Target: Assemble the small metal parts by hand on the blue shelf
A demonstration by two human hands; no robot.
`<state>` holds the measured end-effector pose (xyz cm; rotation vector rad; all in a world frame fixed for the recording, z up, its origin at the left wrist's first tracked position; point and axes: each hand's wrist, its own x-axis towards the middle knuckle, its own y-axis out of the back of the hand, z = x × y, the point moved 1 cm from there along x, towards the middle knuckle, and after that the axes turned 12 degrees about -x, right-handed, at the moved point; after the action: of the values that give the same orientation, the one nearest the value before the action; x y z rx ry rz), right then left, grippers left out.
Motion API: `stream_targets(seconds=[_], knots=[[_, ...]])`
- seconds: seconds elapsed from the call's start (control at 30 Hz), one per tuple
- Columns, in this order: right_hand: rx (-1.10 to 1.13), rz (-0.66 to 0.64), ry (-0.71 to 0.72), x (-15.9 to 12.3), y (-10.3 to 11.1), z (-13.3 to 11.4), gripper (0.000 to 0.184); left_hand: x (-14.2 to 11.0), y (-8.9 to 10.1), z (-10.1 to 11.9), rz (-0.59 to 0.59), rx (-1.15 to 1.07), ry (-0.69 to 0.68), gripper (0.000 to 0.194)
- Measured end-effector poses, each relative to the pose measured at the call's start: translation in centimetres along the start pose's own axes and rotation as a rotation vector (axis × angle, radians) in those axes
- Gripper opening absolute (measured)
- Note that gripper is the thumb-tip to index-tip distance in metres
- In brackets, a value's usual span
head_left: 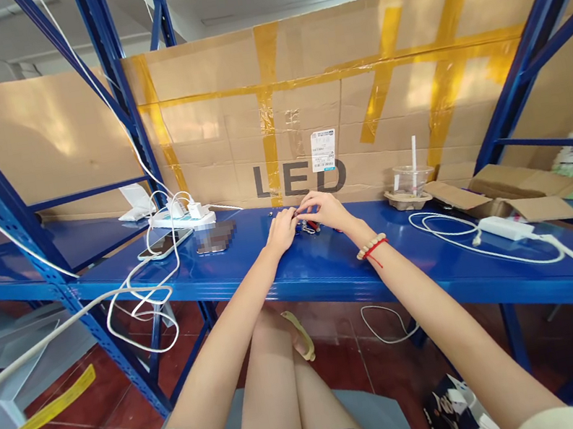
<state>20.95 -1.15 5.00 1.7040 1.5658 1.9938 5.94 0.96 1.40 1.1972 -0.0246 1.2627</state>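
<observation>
Over the blue shelf top (251, 264), my left hand (283, 229) and my right hand (325, 209) meet at the fingertips. Both have their fingers bent and pinched together around something small and dark that is mostly hidden. Just beneath my right hand lies a little cluster of small red and metallic pieces (311, 227), partly covered by the fingers; their kind is too small to tell. My right wrist wears a beaded bracelet (371, 245) with a red cord.
To the left are a white power strip (182, 219), a phone (165, 244), a blurred dark object (216, 238) and looping white cables. On the right stand a plastic cup (413, 180) with a straw, an open cardboard box (522, 193) and a white adapter (506, 228). Cardboard (229, 136) walls the back.
</observation>
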Motion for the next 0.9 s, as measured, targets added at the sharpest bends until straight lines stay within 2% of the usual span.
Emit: stream_targets(seconds=[0.17, 0.3, 0.4, 0.47, 0.53, 0.6, 0.73, 0.8, 0.9], knots=[[-0.096, -0.038, 0.031, 0.0, -0.3, -0.3, 0.021, -0.1, 0.2, 0.3, -0.006, 0.052, 0.042, 0.024], [0.010, -0.004, 0.012, 0.3, -0.6, 0.3, 0.020, -0.1, 0.1, 0.3, 0.002, 0.076, 0.062, 0.024], [0.084, 0.129, -0.162, 0.3, -0.4, 1.6, 0.025, -0.1, 0.1, 0.2, 0.036, 0.051, 0.086, 0.022], [0.021, 0.164, -0.332, 0.1, -0.1, 2.7, 0.023, 0.0, 0.1, 0.2, 0.044, 0.021, 0.091, 0.021], [-0.139, 0.090, -0.463, -0.4, 0.0, 3.7, 0.020, 0.0, 0.1, 0.1, 0.043, -0.021, 0.081, 0.019], [-0.299, -0.041, -0.556, -0.9, 0.0, 4.3, 0.019, 0.0, 0.0, 0.0, 0.035, -0.076, 0.056, 0.017], [-0.452, -0.293, -0.647, -1.4, -0.6, 5.0, 0.017, 0.1, -0.1, -0.2, 0.003, -0.170, -0.001, 0.015], [-0.471, -0.334, -0.656, -1.5, -0.9, 5.3, 0.016, 0.2, -0.2, -0.4, -0.003, -0.191, -0.011, 0.015], [-0.478, -0.317, -0.627, -1.5, -1.2, 5.7, 0.013, 0.2, -0.2, -0.5, -0.001, -0.203, -0.015, 0.015]])
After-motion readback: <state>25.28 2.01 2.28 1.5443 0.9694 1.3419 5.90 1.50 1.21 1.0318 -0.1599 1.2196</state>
